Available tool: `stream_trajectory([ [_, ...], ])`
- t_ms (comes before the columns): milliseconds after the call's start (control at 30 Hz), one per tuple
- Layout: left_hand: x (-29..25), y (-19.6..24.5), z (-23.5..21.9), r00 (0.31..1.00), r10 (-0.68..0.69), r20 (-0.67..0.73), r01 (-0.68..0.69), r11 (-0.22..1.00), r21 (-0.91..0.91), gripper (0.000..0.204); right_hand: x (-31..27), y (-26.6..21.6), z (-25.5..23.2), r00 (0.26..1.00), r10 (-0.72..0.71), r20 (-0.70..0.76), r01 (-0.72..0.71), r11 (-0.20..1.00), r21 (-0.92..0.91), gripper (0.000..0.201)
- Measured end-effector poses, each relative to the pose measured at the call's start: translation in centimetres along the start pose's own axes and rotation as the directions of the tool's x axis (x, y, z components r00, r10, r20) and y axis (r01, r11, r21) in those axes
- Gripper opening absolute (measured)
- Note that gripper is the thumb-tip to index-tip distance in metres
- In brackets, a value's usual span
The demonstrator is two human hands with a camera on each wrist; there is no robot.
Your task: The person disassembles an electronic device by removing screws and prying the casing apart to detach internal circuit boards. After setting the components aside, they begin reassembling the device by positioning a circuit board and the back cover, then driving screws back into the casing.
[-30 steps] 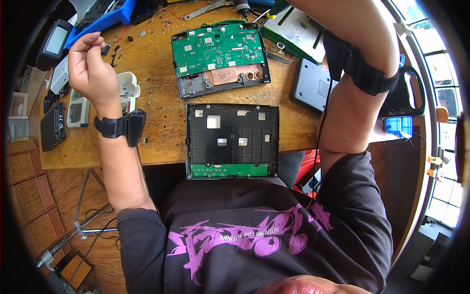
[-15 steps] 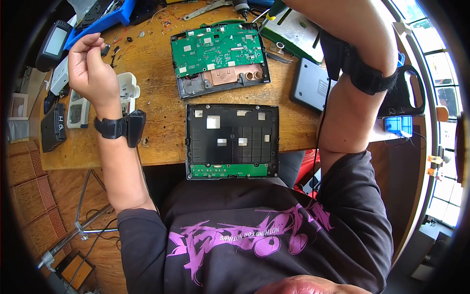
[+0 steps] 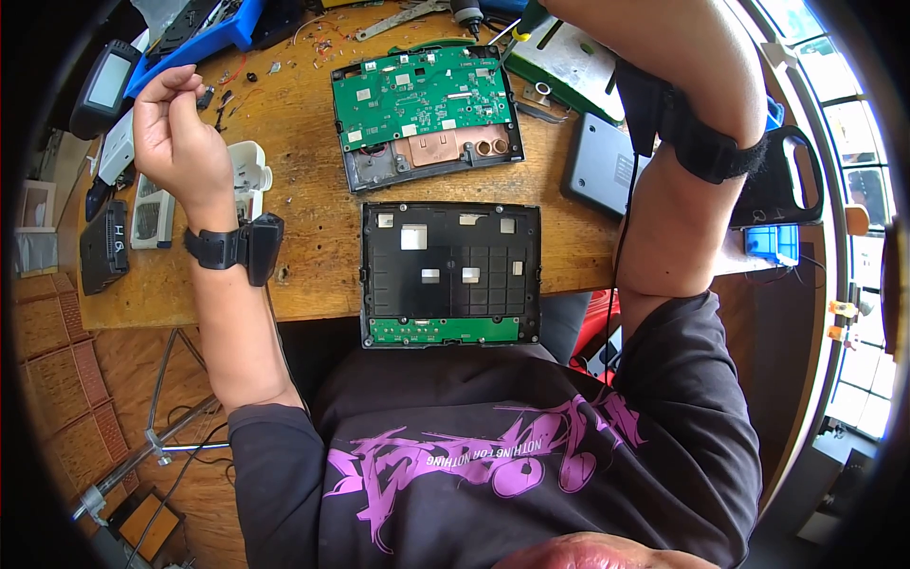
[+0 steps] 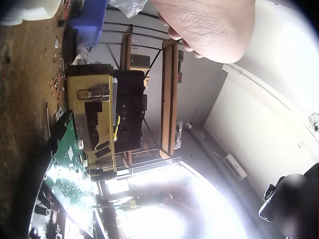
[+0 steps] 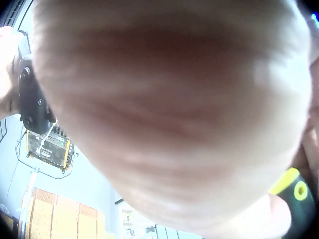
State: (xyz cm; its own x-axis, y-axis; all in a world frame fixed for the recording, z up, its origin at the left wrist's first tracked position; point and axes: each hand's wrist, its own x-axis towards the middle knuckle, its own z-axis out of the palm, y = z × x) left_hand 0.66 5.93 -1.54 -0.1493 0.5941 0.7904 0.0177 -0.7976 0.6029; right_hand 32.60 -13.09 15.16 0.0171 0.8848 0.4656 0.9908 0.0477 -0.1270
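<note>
My right hand grips a screwdriver with a dark green and yellow handle. At the head view's top edge, the screwdriver slants down with its shaft at the right corner of a green circuit board. That board lies in a dark housing with a copper-coloured plate. My left hand is raised over the table's left side, fingers loosely curled, holding nothing. Nearer my body lies a black panel with square cut-outs and a green strip board along its front edge.
A dark grey box and a green-edged metal plate lie at the right. A blue tray stands back left, with scattered scraps and wires beside it. Near my left wrist sits a white container. A metal ruler lies at the back.
My right forearm and the screwdriver handle have shifted very slightly left. The left hand, board and black panel stay practically where they were.
</note>
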Motion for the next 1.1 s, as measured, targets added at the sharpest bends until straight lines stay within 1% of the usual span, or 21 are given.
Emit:
stream_trajectory([
  [100,-0.1,-0.1,0.1,1.0,0.0,0.003,0.0,1.0,0.002,0.019,0.5,0.8,0.7,0.998,-0.017,-0.062,0.016,1.0,-0.02,0.033],
  [167,-0.2,0.0,0.3,1.0,-0.006,0.009,0.006,1.0,-0.01,0.019,1.9,2.3,1.3,0.998,0.063,0.012,-0.064,0.994,0.094,0.034],
  [200,-0.4,0.2,0.5,1.0,-0.018,0.009,0.018,1.0,-0.014,0.02,1.4,2.2,1.3,0.998,0.069,0.008,-0.069,0.993,0.093,0.034],
  [267,-0.6,0.6,0.7,0.999,-0.042,0.017,0.043,0.999,-0.019,0.022,0.2,1.1,1.4,0.991,-0.049,-0.127,0.056,0.997,0.053,0.033],
  [300,-0.7,0.7,0.8,0.999,-0.043,0.028,0.044,0.999,-0.025,0.021,0.5,1.6,1.9,0.989,-0.047,-0.137,0.055,0.997,0.055,0.033],
  [367,-1.0,1.1,1.2,0.997,-0.048,0.053,0.051,0.998,-0.048,0.021,1.5,2.7,2.7,0.998,0.052,-0.035,-0.04,0.955,0.294,0.032],
  [400,-1.3,1.2,1.3,0.996,-0.05,0.071,0.054,0.997,-0.049,0.021,1.0,2.4,2.8,0.998,0.055,-0.043,-0.04,0.956,0.291,0.032],
  [467,-1.6,1.2,1.5,0.992,-0.042,0.118,0.047,0.998,-0.043,0.021,-0.3,1.2,3.2,0.986,0.048,-0.162,-0.007,0.97,0.245,0.031],
  [500,-2.0,1.6,1.9,0.99,-0.045,0.134,0.054,0.996,-0.068,0.022,0.1,2.1,4.0,0.987,0.122,-0.1,-0.077,0.927,0.366,0.033],
  [533,-2.3,2.0,2.2,0.986,-0.053,0.16,0.068,0.994,-0.089,0.022,-0.6,2.3,4.5,0.982,0.139,-0.125,-0.087,0.932,0.351,0.033],
  [600,-2.7,2.4,2.6,0.968,-0.032,0.25,0.055,0.995,-0.088,0.022,-1.7,2.0,4.7,0.972,0.235,-0.002,-0.221,0.918,0.33,0.04],
  [633,-3.0,2.8,2.8,0.954,-0.043,0.296,0.069,0.995,-0.078,0.02,-2.2,2.8,5.8,0.971,0.238,-0.008,-0.222,0.917,0.331,0.04],
  [700,-3.5,3.1,3.1,0.933,-0.024,0.36,0.044,0.998,-0.049,0.019,-3.4,5.0,8.6,0.969,0.244,0.028,-0.241,0.927,0.287,0.024],
  [733,-3.7,3.4,3.3,0.92,-0.003,0.391,0.017,0.999,-0.033,0.018,-4.0,5.7,9.4,0.968,0.249,0.025,-0.245,0.926,0.287,0.024],
  [800,-3.9,4.6,3.7,0.904,0.013,0.428,-0.002,1.0,-0.027,0.018,-4.8,6.7,10.5,0.972,0.225,-0.064,-0.144,0.793,0.592,0.022],
  [833,-4.0,5.0,3.9,0.889,0.02,0.458,-0.002,0.999,-0.042,0.017,-5.1,7.1,11.1,0.971,0.231,-0.063,-0.15,0.791,0.593,0.022],
  [933,-4.5,5.8,4.1,0.859,0.033,0.511,-0.004,0.998,-0.059,0.018,-5.8,8.5,12.6,0.95,0.28,-0.139,-0.049,0.572,0.819,0.027],
  [1000,-4.7,6.2,4.1,0.853,0.03,0.522,0.001,0.998,-0.06,0.018,-6.3,9.1,12.7,0.947,0.304,-0.104,-0.081,0.539,0.838,0.028],
  [1033,-4.9,6.5,4.0,0.852,0.022,0.524,0.012,0.998,-0.062,0.019,-6.5,9.0,12.7,0.928,0.362,-0.081,-0.105,0.465,0.879,0.03],
  [1067,-4.9,6.4,4.0,0.844,0.052,0.534,-0.016,0.997,-0.073,0.019,-6.6,8.9,12.6,0.907,0.417,-0.053,-0.124,0.386,0.914,0.031],
  [1100,-4.9,6.4,4.1,0.843,0.048,0.535,-0.011,0.997,-0.073,0.019,-6.9,9.0,12.7,0.898,0.439,-0.037,-0.134,0.353,0.926,0.034],
])
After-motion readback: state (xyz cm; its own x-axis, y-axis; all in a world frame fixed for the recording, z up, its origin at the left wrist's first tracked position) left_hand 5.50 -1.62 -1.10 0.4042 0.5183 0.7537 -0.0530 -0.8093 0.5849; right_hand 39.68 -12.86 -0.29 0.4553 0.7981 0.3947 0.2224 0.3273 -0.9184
